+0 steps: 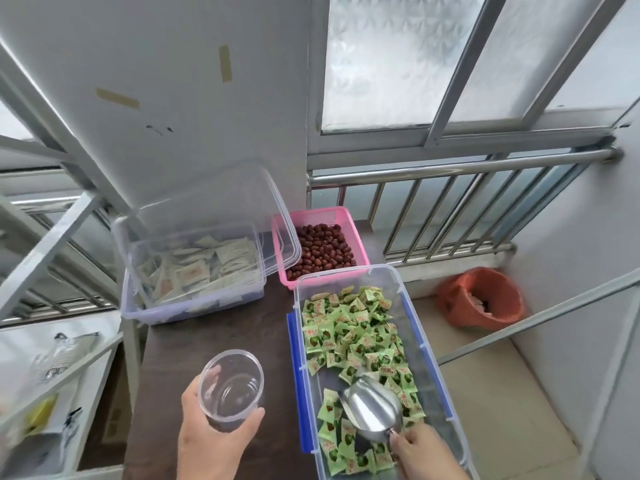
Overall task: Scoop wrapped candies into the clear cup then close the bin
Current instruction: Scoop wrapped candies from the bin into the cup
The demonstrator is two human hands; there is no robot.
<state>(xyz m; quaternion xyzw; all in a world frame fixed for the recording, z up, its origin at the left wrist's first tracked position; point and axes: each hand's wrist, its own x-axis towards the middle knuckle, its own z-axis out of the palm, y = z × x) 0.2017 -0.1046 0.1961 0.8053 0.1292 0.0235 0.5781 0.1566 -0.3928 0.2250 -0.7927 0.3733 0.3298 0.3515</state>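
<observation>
Candies (356, 336) in green wrappers lay loose in the open bin (298, 344) at the right of the dark table (221, 327); no lid was on it. The right hand (424, 452) pinched the handle of the metal scoop (372, 408), whose bowl rested empty among the candies. The left hand (211, 441) wrapped its fingers around the clear cup (231, 388), held just left of the bin and empty. Judged from this, scooping had barely begun; filling the cup and closing the bin remained
</observation>
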